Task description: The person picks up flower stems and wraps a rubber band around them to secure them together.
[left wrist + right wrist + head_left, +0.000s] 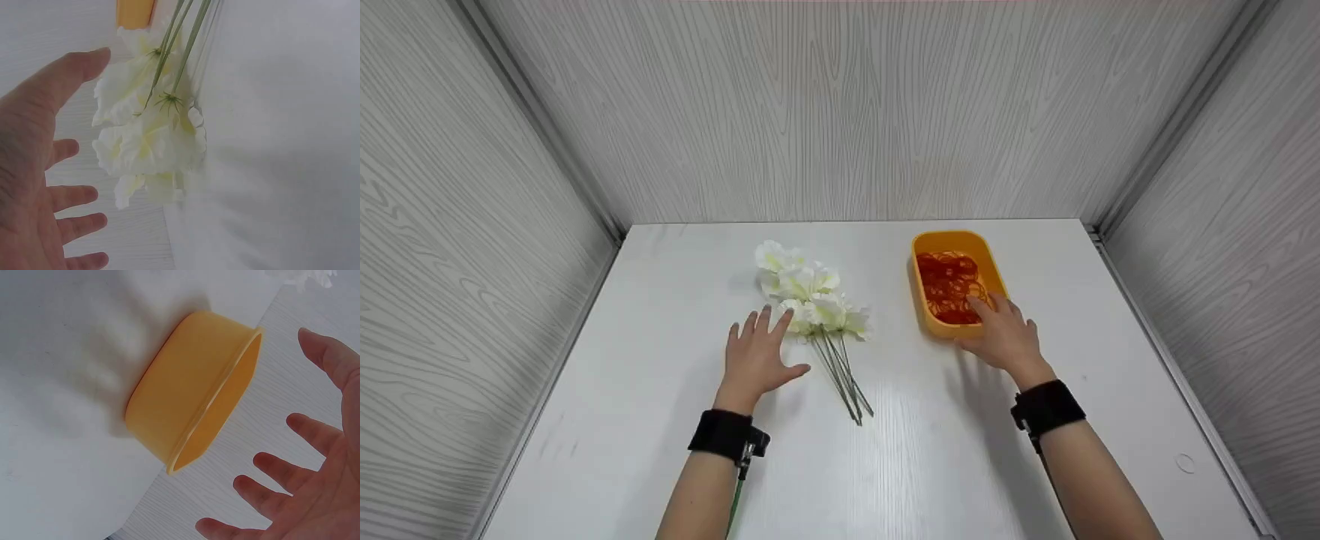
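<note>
Grip on both sides is spread: the left hand and the right hand show fingers held apart, and neither pinches anything. White flowers lie in a loose bunch on the counter, just beside the left hand's fingertips, heads toward the back, green stems toward the near side. To their right stands a yellow tub holding a tangle of red rings that look like rubber bands; the right hand hangs over its near right side. Wrist views show a gap between each hand and its nearest item; no contact is evident. Pale wood-grain panels enclose the back and both sides.

Assessment: the step in hand appears to be a reach toward both items. Good practice would be to take the stems below the heads, sparing the petals, and to draw one ring from the top of the pile by the fingertips, without tipping the tub.

Limits of inspection: the right fingers cover part of the tub's rim and contents. Overlapping petals prevent a count of the flowers. The left wrist view cuts off the stems and most of the tub; the right wrist view does not show the rings. A faint circle at the counter's right cannot be identified.
</note>
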Tool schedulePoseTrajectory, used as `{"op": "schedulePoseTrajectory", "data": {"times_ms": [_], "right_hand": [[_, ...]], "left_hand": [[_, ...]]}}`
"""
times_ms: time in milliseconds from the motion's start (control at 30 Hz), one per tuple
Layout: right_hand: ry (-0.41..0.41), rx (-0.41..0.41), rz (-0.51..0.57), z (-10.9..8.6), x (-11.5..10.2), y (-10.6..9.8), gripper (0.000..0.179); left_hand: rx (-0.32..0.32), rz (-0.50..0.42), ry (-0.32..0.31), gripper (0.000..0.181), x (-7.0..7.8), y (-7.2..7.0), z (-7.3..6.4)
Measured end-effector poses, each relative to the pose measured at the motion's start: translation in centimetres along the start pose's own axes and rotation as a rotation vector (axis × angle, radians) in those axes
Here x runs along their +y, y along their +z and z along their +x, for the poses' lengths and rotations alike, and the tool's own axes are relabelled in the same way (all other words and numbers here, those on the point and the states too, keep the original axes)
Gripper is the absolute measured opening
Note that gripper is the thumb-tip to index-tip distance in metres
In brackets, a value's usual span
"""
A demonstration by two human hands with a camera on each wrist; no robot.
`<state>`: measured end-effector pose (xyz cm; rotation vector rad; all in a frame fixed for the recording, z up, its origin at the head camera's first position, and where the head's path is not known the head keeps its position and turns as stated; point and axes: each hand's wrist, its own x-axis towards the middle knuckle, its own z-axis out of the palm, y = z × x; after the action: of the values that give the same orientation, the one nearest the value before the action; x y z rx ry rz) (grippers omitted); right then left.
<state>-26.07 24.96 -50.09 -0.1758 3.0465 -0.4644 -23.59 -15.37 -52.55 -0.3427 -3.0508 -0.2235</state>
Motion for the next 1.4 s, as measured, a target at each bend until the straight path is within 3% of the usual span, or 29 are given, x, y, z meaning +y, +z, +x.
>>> {"op": "schedulePoseTrajectory", "data": {"times_ms": [300, 533, 700, 933, 1100, 1233, 1400], "right_hand": [[-0.001, 0.002, 0.003, -0.3, 0.2, -0.1, 0.080], [-0.012, -0.010, 0.005, -0.4, -0.1, 0.4, 0.080], [-0.015, -0.015, 0.008, -0.4, -0.5, 0.5, 0.080], [-0.044, -0.012, -0.010, -0.1, -1.3, 0.6, 0.080], [-0.077, -0.002, -0.024, 0.3, -1.5, 0.8, 0.076], [-0.093, -0.046, 0.005, 1.3, -1.3, 0.7, 0.069], [-0.066, -0.121, 0.059, 3.3, -0.3, 0.9, 0.057]], "left_hand": [[0.025, 0.106, 0.248, 0.099, 2.9, 0.8, 2.6], [0.047, 0.241, 0.479, 0.068, 4.8, 2.1, 3.9], [0.009, 0.290, 0.606, 0.058, 5.4, 3.1, 4.6], [-0.002, 0.292, 0.669, 0.054, 5.4, 4.3, 4.9], [0.046, 0.309, 0.703, 0.027, 5.0, 5.2, 4.8], [0.060, 0.343, 0.685, 0.016, 4.9, 5.6, 4.8], [0.066, 0.396, 0.677, 0.017, 5.2, 6.1, 4.8]]}}
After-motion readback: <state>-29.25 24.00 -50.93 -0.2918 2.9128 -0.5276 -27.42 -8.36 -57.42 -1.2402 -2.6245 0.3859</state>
